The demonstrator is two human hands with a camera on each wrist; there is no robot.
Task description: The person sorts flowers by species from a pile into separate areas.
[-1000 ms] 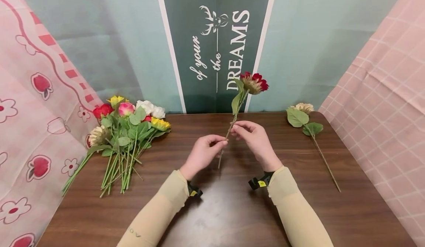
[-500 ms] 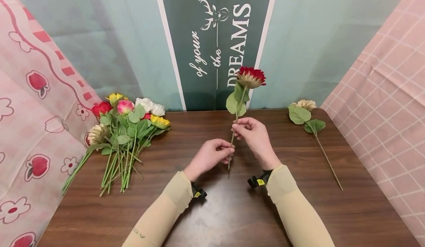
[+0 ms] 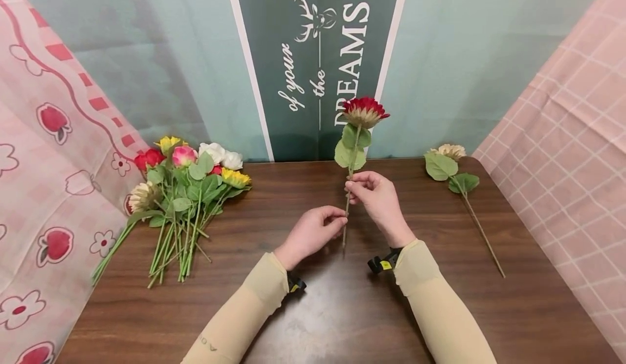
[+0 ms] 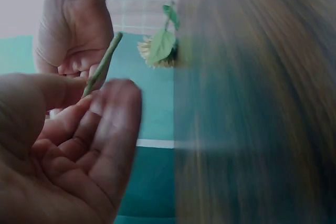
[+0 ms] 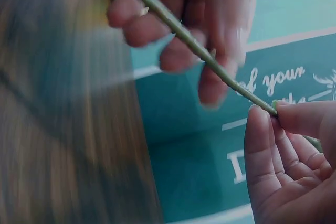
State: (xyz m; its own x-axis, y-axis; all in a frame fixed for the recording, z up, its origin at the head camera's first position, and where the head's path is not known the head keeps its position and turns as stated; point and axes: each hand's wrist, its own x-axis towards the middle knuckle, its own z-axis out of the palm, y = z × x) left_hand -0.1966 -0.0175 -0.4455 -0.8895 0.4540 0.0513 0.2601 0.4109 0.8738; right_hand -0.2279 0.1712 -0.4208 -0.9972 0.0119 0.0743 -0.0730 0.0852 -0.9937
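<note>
Both forearms, in cream sleeves cut off by the lower edge, reach inward over the brown wood-grain table. The left hand pinches the lower green-brown stem of a red, many-petalled flower with a beige underside; the right hand pinches it higher, just below two green leaves. The flower stands nearly upright between the hands, its petal tops largely hidden. Whether the stem's tip touches the table, I cannot tell.
</note>
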